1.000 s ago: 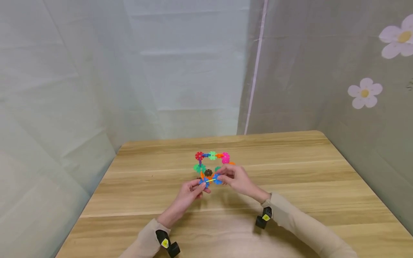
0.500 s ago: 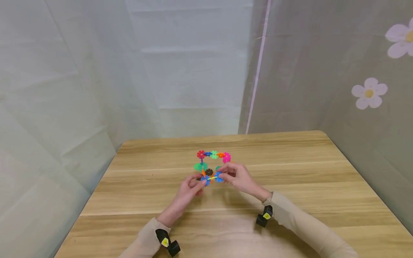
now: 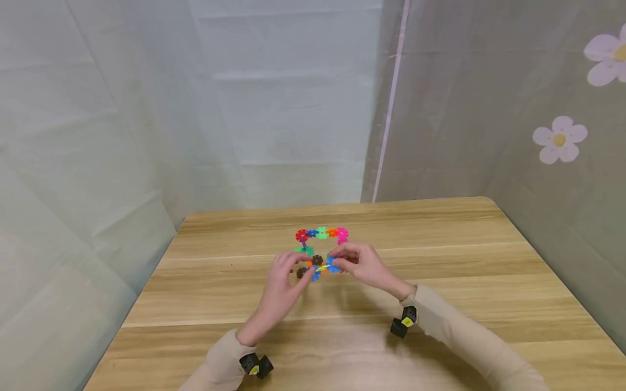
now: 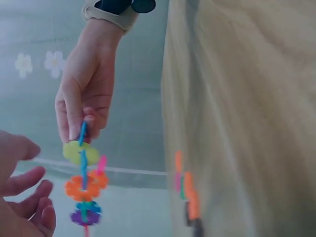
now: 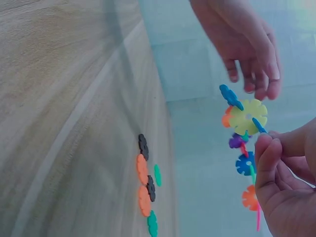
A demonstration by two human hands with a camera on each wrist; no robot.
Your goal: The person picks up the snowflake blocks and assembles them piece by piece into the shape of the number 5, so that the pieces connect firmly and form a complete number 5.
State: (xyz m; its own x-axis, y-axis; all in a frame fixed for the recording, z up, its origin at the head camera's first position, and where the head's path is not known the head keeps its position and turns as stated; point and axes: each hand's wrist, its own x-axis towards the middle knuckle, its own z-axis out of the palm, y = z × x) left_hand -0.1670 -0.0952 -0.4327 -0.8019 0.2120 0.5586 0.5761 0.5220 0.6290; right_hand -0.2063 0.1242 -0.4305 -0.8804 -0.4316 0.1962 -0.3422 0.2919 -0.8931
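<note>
A chain of colourful snowflake-shaped plastic discs hangs above the table, with a red disc point(image 3: 302, 235), a light green disc point(image 3: 321, 233) and a pink disc point(image 3: 342, 233) along its far side. At its near side a yellow disc point(image 5: 248, 117) joins two blue discs. My right hand point(image 3: 367, 266) pinches the right blue disc point(image 5: 258, 126) between thumb and fingertips. Close to the other blue disc point(image 5: 230, 96), my left hand point(image 3: 283, 279) has thumb and fingers spread. Both wrist views show a gap between the left fingertips and the chain.
Below the chain, black discs point(image 5: 143, 147), orange discs point(image 5: 142, 169) and green discs point(image 5: 152, 224) lie on the wooden table point(image 3: 195, 293). Pale cloth point(image 3: 293, 108) hangs behind the table, and a grey cloth with printed flowers point(image 3: 559, 140) hangs at the right.
My left hand has let go of the left blue disc, and its fingers have spread and moved up slightly. The right hand keeps its pinch, nearly in place.
</note>
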